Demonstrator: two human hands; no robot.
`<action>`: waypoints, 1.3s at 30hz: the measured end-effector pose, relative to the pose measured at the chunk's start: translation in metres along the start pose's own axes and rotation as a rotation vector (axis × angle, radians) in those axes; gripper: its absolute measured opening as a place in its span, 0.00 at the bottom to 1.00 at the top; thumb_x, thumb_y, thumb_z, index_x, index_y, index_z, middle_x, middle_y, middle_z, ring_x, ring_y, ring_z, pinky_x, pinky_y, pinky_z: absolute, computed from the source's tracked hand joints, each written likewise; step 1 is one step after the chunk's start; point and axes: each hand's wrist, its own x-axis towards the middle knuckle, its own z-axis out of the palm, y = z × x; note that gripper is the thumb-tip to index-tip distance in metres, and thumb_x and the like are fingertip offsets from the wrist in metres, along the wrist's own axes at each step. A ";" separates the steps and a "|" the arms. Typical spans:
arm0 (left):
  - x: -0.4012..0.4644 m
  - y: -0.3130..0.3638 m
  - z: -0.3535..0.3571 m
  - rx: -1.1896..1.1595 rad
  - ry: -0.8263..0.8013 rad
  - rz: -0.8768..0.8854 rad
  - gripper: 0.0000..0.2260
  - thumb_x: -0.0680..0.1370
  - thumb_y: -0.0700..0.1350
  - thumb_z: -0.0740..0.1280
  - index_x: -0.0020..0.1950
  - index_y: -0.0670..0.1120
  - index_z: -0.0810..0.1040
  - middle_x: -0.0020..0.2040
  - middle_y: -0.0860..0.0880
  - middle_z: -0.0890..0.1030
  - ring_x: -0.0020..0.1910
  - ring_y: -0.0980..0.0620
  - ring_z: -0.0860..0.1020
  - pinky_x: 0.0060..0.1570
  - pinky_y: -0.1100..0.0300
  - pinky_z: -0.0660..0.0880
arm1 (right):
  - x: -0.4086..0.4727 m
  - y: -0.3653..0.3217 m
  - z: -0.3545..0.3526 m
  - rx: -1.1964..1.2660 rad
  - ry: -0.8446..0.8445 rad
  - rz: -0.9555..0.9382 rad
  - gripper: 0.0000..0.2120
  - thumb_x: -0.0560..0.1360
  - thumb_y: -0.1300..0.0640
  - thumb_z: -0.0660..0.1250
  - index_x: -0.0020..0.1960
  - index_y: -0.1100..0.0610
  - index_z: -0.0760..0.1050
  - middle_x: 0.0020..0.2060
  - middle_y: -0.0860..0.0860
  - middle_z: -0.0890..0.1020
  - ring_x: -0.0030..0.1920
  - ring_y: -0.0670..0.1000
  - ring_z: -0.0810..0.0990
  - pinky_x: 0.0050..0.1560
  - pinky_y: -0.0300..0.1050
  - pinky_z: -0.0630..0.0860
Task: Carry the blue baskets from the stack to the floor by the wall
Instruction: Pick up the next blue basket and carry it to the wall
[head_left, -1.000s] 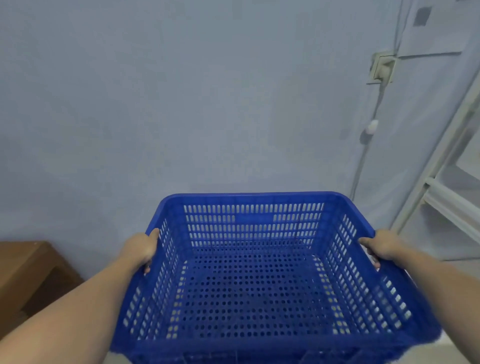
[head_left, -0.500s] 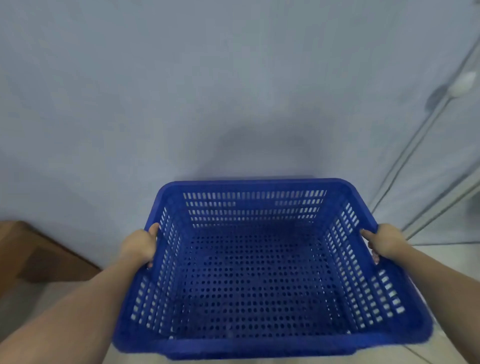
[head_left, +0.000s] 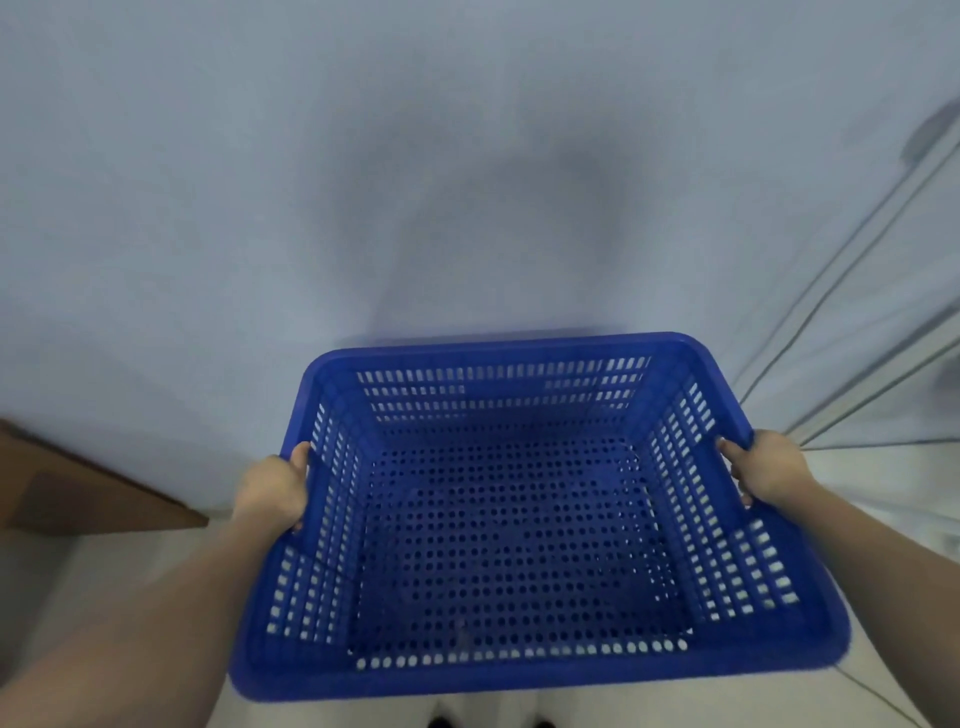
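Hands, left (head_left: 272, 486) and right (head_left: 768, 464), clamp blue basket (head_left: 511, 525) side rims, seemingly near wall (head_left: 363, 182).

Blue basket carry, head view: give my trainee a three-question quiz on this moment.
1. True or false: both hands grip the blue basket.
2. The brown furniture lies nearest which hand: A) left hand B) right hand?
3. Fill in: the basket holds ____.

Key: 1 true; 2 A; 3 nothing.
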 end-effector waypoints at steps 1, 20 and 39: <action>0.001 0.001 -0.001 0.030 -0.011 0.003 0.40 0.76 0.41 0.70 0.81 0.44 0.49 0.58 0.42 0.77 0.54 0.44 0.80 0.52 0.53 0.78 | 0.001 0.000 0.001 0.002 0.003 0.005 0.22 0.81 0.47 0.63 0.40 0.65 0.76 0.19 0.56 0.80 0.27 0.56 0.81 0.32 0.45 0.71; 0.053 0.014 -0.004 -0.547 0.159 -0.277 0.27 0.84 0.56 0.54 0.59 0.34 0.78 0.49 0.33 0.81 0.49 0.33 0.80 0.49 0.45 0.75 | 0.048 -0.032 -0.002 -0.019 0.039 0.031 0.20 0.81 0.47 0.63 0.48 0.66 0.76 0.30 0.60 0.82 0.32 0.56 0.79 0.33 0.46 0.71; 0.031 0.009 -0.005 -0.383 0.128 -0.175 0.30 0.80 0.41 0.63 0.81 0.46 0.55 0.52 0.40 0.78 0.48 0.42 0.80 0.49 0.50 0.79 | 0.012 -0.017 0.008 0.071 0.062 0.053 0.19 0.82 0.47 0.62 0.49 0.65 0.75 0.26 0.58 0.81 0.31 0.54 0.79 0.40 0.48 0.72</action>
